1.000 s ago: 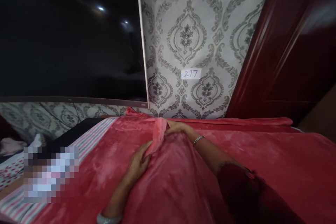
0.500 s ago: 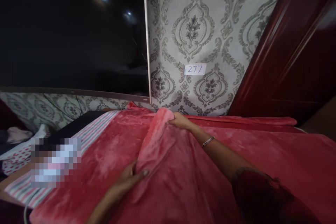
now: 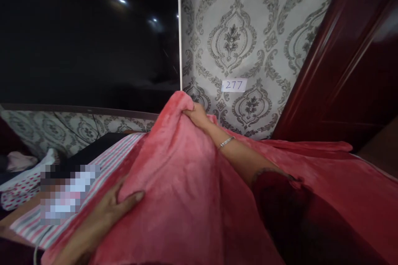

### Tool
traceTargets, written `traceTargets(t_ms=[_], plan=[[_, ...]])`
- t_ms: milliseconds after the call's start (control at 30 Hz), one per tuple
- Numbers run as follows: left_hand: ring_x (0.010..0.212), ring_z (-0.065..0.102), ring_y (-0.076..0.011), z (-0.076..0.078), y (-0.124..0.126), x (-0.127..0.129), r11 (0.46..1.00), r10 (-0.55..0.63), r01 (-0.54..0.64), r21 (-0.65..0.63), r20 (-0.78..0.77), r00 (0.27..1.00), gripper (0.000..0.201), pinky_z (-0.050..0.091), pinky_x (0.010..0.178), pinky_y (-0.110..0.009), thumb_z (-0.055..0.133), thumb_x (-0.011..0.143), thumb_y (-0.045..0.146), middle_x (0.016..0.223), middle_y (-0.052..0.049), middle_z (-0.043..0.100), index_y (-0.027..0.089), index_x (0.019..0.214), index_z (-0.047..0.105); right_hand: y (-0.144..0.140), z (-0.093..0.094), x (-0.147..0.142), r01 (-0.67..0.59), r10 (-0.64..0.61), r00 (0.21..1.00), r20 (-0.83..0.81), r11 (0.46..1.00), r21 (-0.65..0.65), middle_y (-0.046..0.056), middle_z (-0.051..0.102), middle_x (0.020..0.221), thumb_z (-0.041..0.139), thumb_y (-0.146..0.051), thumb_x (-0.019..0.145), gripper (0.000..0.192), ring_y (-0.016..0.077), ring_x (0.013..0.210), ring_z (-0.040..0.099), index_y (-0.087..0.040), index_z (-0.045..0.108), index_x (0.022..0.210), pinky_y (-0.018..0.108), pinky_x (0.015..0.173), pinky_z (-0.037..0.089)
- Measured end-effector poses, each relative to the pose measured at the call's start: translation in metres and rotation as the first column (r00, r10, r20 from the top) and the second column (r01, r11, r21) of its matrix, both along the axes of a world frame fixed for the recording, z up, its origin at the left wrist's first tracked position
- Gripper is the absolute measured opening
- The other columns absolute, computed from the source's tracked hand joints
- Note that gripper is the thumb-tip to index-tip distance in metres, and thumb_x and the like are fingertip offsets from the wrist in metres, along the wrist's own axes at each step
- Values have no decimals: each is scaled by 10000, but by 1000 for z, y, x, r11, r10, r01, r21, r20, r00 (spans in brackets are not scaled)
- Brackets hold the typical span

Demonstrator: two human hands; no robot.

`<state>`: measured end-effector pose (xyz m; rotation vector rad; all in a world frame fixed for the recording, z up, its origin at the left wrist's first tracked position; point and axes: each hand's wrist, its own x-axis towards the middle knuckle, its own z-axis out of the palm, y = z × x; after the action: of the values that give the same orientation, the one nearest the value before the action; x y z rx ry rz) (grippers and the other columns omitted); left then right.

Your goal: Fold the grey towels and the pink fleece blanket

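Blanket [image 3: 192,198], red and plush, covers most of the bed [image 3: 102,161] in front of me, its far edge running along the patterned wall [image 3: 267,20] and under the dark red wardrobe [image 3: 348,70] on the right. On the left a strip of striped sheet [image 3: 115,155] lies bare beside the blanket's edge, with open room there. A big dark screen [image 3: 87,37] fills the wall above that side. A small label reading 277 [image 3: 234,85] is stuck to the wallpaper. My right hand [image 3: 195,115] is closed on a raised fold of the blanket, lifting its edge into a peak near the wall. My left hand [image 3: 108,211] holds the same edge lower down, thumb on top, fingers tucked beneath the cloth.
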<state>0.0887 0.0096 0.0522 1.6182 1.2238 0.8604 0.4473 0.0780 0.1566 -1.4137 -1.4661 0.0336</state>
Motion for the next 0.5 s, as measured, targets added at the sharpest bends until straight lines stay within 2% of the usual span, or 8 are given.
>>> traceTargets(t_ms=[67, 100, 200, 267, 333, 400, 433, 500], plan=[[982, 723, -350, 6, 24, -18, 999, -16, 18, 40, -48, 999, 855, 614, 807, -427, 740, 593, 727, 1110, -114, 757, 213, 1270, 642, 19, -2, -20, 1, 3, 998, 57, 997, -83, 41, 727, 978, 627, -271, 821, 236, 222, 950, 653, -133, 709, 994, 347, 910, 500], [982, 720, -352, 4, 35, -27, 997, -12, 20, 73, -114, 993, 838, 608, 822, -420, 749, 571, 721, 1075, -115, 763, 206, 1226, 660, 25, -9, -28, -3, 13, 998, 67, 990, -138, 47, 733, 979, 658, -267, 803, 246, 225, 944, 659, -141, 714, 1007, 345, 907, 503], [1000, 710, -378, -20, 59, -47, 984, 25, 40, 176, -349, 937, 770, 587, 862, -441, 722, 551, 687, 959, -129, 764, 180, 1128, 678, 24, -46, -39, -11, 26, 998, 56, 965, -261, 75, 749, 986, 745, -202, 718, 305, 252, 951, 677, -168, 734, 1021, 355, 922, 504], [1036, 701, -383, -37, 61, -53, 970, 50, 66, 235, -455, 889, 691, 567, 913, -466, 654, 615, 644, 1007, -155, 756, 166, 1114, 672, 12, -74, -33, 10, 2, 999, 40, 947, -322, 80, 753, 1007, 734, -148, 707, 287, 264, 1003, 678, -190, 747, 990, 359, 959, 490], [1099, 678, -382, -45, 50, -50, 930, 102, 104, 352, -520, 848, 613, 526, 988, -493, 584, 702, 585, 1153, -188, 724, 154, 1129, 672, -6, -98, -19, 55, -53, 998, 17, 925, -375, 76, 755, 979, 690, -123, 728, 206, 270, 1024, 679, -198, 753, 909, 361, 968, 488], [1140, 656, -372, -46, 24, -38, 847, 142, 180, 500, -540, 830, 552, 494, 1031, -509, 545, 779, 538, 1248, -185, 690, 162, 1160, 678, -23, -116, -5, 105, -125, 992, -18, 896, -432, 71, 751, 887, 647, -128, 760, 144, 267, 959, 699, -192, 743, 847, 358, 909, 522], [1161, 645, -362, -46, 8, -29, 793, 132, 237, 562, -537, 833, 527, 488, 1040, -507, 537, 814, 522, 1272, -166, 683, 181, 1191, 676, -30, -123, 0, 124, -161, 986, -41, 878, -463, 68, 740, 816, 630, -141, 780, 129, 259, 883, 713, -185, 736, 839, 354, 851, 546], [1206, 628, -328, -53, -28, -7, 684, 2, 375, 625, -516, 856, 511, 498, 1041, -478, 561, 855, 511, 1326, -115, 665, 254, 1289, 640, -41, -135, 6, 134, -217, 971, -99, 841, -524, 47, 695, 673, 587, -183, 834, 147, 225, 692, 710, -171, 720, 894, 333, 705, 575]])
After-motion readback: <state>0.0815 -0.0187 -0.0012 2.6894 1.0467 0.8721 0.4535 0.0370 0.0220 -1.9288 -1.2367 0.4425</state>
